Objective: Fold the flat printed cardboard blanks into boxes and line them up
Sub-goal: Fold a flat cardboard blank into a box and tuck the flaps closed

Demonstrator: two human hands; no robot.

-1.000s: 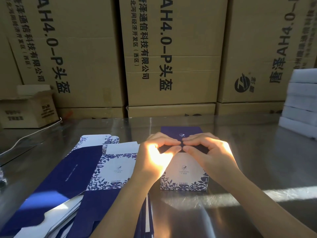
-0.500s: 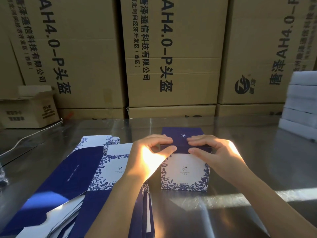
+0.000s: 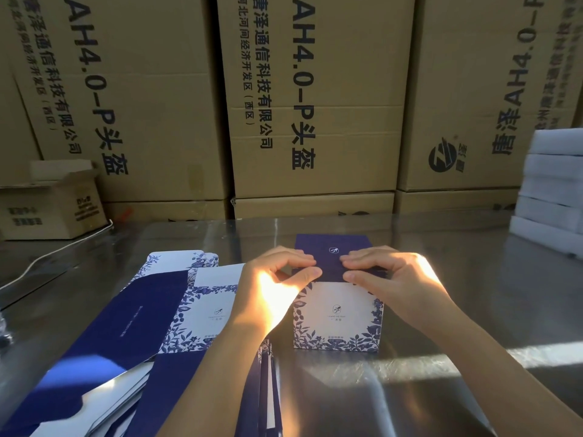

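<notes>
Upright on a shiny steel counter [image 3: 473, 279], just ahead of centre: a square white cardboard box with blue leaf print [image 3: 337, 313], near face toward the camera, small logo in its middle. Over its top, a dark navy lid flap [image 3: 331, 247] with a small white emblem, lying nearly level.

Left hand [image 3: 271, 288] at the box's front left top corner, fingers curled over the navy lid flap, thumb tip against its front edge, pinching it. Right hand [image 3: 394, 279] mirrored at the front right, fingers curled on top of the flap, thumb along the front edge, likewise gripping it. Fingertips of the two hands close together but not touching, emblem visible between them. Strong sunlight across the backs of both hands.

Left of the box, partly under the left forearm: a loose pile of flat printed cardboard blanks [image 3: 142, 326], navy and white with the same blue leaves, fanned toward the counter's near left corner.

Behind the counter, a wall of large brown corrugated cartons [image 3: 315, 105] with black lettering. At far left, a small open brown carton [image 3: 53, 206] and a thin white cable [image 3: 63, 247] beside it. At the far right edge of view, a stack of white blocks [image 3: 555, 184].
</notes>
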